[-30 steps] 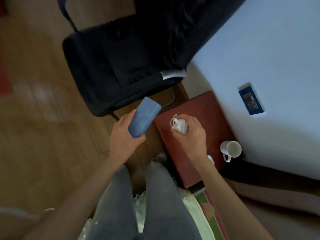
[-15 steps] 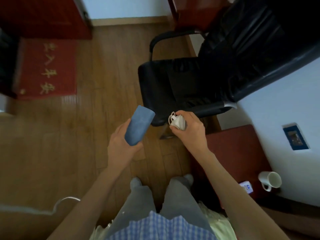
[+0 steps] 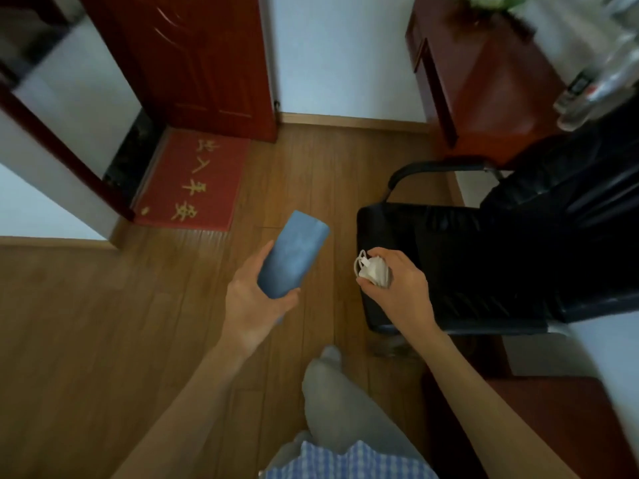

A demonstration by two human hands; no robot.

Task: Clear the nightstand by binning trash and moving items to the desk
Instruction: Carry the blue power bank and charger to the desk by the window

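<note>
My left hand (image 3: 252, 302) grips a blue cylindrical cup (image 3: 294, 254) by its lower end, tilted up and to the right over the wood floor. My right hand (image 3: 401, 288) holds a crumpled white face mask (image 3: 371, 269) with its ear loops sticking out, in front of the black chair seat. The dark red nightstand (image 3: 560, 420) shows only as a corner at the bottom right, behind my right forearm. The red-brown desk (image 3: 491, 81) stands at the top right against the wall.
A black office chair (image 3: 484, 257) fills the right middle, between me and the desk. Bottles (image 3: 594, 84) lie at the desk's right edge. A red doormat (image 3: 193, 181) and a dark red door (image 3: 207, 60) are at the upper left. Open wood floor lies ahead.
The view has swung away from the nightstand toward the door and desk. Both hands still carry the cup and the mask; the white mug and the nightstand top have left the frame.
</note>
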